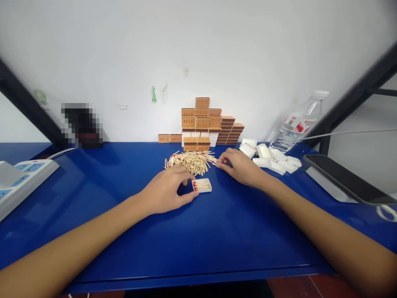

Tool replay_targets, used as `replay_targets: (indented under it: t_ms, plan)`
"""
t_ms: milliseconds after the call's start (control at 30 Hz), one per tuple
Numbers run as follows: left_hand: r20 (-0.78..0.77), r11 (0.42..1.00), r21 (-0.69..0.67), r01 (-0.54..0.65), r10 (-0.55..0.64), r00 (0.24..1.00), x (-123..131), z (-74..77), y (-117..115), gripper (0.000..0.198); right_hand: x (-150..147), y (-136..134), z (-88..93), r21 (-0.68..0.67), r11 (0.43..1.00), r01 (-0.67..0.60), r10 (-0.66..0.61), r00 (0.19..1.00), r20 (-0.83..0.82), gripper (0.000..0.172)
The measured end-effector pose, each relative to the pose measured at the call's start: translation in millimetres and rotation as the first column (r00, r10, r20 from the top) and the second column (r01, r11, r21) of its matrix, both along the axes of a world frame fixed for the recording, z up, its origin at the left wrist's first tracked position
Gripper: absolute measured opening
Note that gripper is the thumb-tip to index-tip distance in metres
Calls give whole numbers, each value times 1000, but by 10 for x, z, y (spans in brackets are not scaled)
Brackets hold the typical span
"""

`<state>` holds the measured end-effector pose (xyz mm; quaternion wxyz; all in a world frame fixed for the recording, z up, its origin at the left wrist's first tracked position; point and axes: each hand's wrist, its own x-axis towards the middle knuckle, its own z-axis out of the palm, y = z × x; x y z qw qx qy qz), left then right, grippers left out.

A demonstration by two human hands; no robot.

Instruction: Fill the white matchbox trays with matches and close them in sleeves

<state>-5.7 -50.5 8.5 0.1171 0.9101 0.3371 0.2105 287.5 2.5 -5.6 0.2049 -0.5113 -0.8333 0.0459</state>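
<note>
A small white matchbox tray (202,185) with red-tipped matches in it lies on the blue table (198,240). My left hand (167,188) pinches the tray's left end between thumb and fingers. Behind it lies a loose pile of matches (192,160). My right hand (240,165) rests at the pile's right edge, fingers curled onto a few matches there. What they hold is too small to make out.
Stacked brown matchboxes (203,124) stand against the white wall. Several empty white trays (273,159) lie to the right, beside a water bottle (294,126). A dark phone (347,178) lies at far right, a power strip (18,180) at far left.
</note>
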Motion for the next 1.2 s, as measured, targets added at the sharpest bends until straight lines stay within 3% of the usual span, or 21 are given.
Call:
replay_targets:
  t_ms: [233,333,400,500,667,800,933,1200]
  plan:
    - [5,1000,4,-1,1,1000,-8,0,2,24,-2,-46,57,0,999,-36,36,999,9,16]
    - [6,1000,0,-2,2,1000,-1,3,6,24,-106,-217,206,16,989,-149,150,985,-89,19]
    - [11,1000,-4,-2,2,1000,3,1,8,25,-221,-358,289,-43,963,-267,260,957,-130,21]
    - [9,1000,-4,-6,6,1000,2,-7,10,27,-386,-509,298,-69,935,-347,339,934,-112,18]
    - [4,1000,5,-1,1,1000,-3,-14,15,26,-442,-530,180,-40,937,-346,343,937,-63,15]
    - [1,1000,7,-1,1,1000,1,-9,14,25,-357,-508,253,-1,948,-319,316,939,-134,12]
    - [3,1000,14,-3,3,1000,3,2,6,24,-326,-503,315,-42,948,-315,309,944,-114,11]
    - [-7,1000,9,-6,6,1000,5,4,-7,24,-421,-511,187,-70,943,-325,313,939,-140,12]
